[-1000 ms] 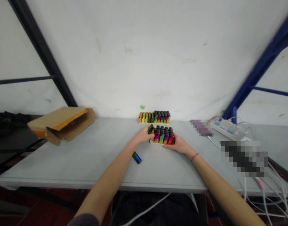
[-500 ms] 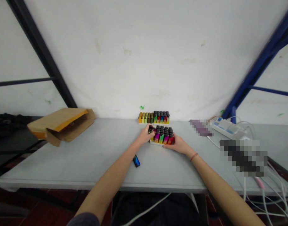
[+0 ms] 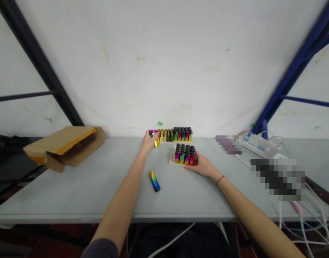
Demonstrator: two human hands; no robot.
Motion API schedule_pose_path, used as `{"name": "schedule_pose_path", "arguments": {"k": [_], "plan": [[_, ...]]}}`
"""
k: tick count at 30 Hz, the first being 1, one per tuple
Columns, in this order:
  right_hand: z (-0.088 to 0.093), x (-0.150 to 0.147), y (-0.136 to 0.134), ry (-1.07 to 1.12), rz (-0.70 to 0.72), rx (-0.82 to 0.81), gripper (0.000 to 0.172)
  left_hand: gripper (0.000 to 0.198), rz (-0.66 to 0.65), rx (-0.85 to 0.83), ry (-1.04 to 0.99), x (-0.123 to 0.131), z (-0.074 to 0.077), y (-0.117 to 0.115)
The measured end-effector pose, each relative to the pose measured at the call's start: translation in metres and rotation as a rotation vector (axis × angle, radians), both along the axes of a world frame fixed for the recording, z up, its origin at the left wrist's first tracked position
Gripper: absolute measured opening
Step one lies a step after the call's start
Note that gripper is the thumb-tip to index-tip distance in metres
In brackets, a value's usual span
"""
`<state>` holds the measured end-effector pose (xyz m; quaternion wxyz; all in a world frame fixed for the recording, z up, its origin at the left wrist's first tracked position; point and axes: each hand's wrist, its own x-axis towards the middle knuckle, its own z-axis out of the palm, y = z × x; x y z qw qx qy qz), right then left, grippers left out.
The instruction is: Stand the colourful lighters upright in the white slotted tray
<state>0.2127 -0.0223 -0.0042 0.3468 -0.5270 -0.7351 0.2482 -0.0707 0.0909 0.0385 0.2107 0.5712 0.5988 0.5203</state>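
Observation:
My left hand [image 3: 147, 142] is closed around a few shiny lighters [image 3: 156, 142], purple and yellow ones showing; how many is hidden by the fingers. It is at the left end of a back row of yellow-to-olive lighters [image 3: 164, 136]. Grasped at its right side by my right hand [image 3: 203, 166] is a white tray [image 3: 172, 158] of upright, black-topped lighters [image 3: 184, 154] in purple, green and red. The tray's left column has bare slots. A single yellow-to-blue lighter [image 3: 154, 181] lies on the table in front.
Black-topped lighters [image 3: 183, 134] stand against the wall, right of the yellow ones. An opened cardboard box [image 3: 64, 145] lies at the left of the grey table [image 3: 99, 193]. A power strip [image 3: 261, 146], white cables [image 3: 301, 229] and blurred-out items are on the right.
My left hand has lifted lighters out of the tray's left column and moved left and back with them. My right hand stays on the tray. The loose lighter is now fully uncovered.

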Motion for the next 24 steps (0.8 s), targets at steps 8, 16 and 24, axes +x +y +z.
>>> {"name": "schedule_pose_path", "arguments": {"k": [8,16,24], "plan": [[0.001,0.000,-0.003,-0.014,-0.009,-0.042,0.075,0.041,0.149,-0.469,0.593,-0.018,-0.006,0.035],[-0.003,-0.001,-0.007,-0.076,-0.018,-0.021,0.076,0.046,0.149,-0.507,0.668,-0.017,0.003,0.055],[-0.013,-0.003,-0.008,-0.123,-0.041,0.012,0.073,0.042,0.193,-0.373,0.826,-0.024,-0.011,0.044]]}}
